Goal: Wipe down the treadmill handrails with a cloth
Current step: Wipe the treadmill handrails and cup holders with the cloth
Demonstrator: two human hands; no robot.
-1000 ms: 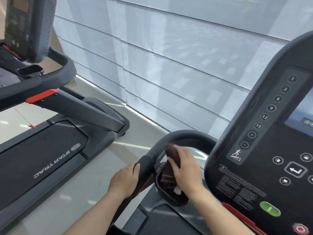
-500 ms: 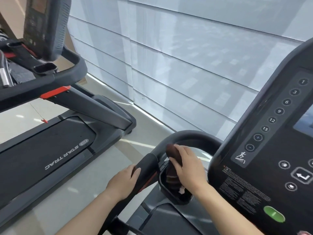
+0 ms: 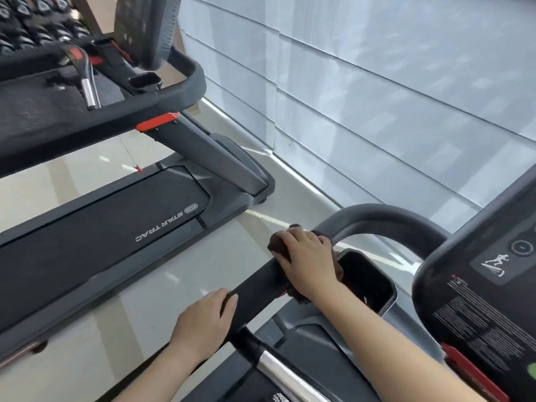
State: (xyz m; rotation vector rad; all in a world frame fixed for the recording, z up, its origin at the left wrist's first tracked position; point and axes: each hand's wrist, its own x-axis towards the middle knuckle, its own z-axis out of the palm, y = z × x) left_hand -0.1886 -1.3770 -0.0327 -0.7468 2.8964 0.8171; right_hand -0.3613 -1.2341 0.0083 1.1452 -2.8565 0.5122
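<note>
A big wall of pale window blinds (image 3: 377, 97) fills the top and the right, from about 12 o'clock to 3 o'clock. The shiny floor (image 3: 95, 329) runs under it, toward 8 o'clock.

A second treadmill (image 3: 95, 227) sits at 9 o'clock. Its black belt says STAR TRAC. Its dark rail and screen (image 3: 145, 27) reach up to 11 o'clock. Behind it, at the far top left, is a rack of round black weights (image 3: 26, 24), a bit blurry.

The near treadmill's black control panel (image 3: 487, 285) is at 3 to 4 o'clock. It has small white print and a little running-person picture. Just left of it is a dark cup holder (image 3: 365, 280).

The handrail (image 3: 258, 288) is a thick black bar. It runs from 6 o'clock up to the middle, then bends round toward the panel. Low down it has a shiny silver part (image 3: 278, 369).

The right hand (image 3: 310, 259) is in the middle. It lies curled over the top of the handrail and presses a dark brown cloth (image 3: 277, 242) onto it. The cloth peeks out at the fingertips and under the wrist.

The left hand (image 3: 208, 320) is at 7 o'clock. It is closed around the handrail, lower down, near the right hand but not touching it.
</note>
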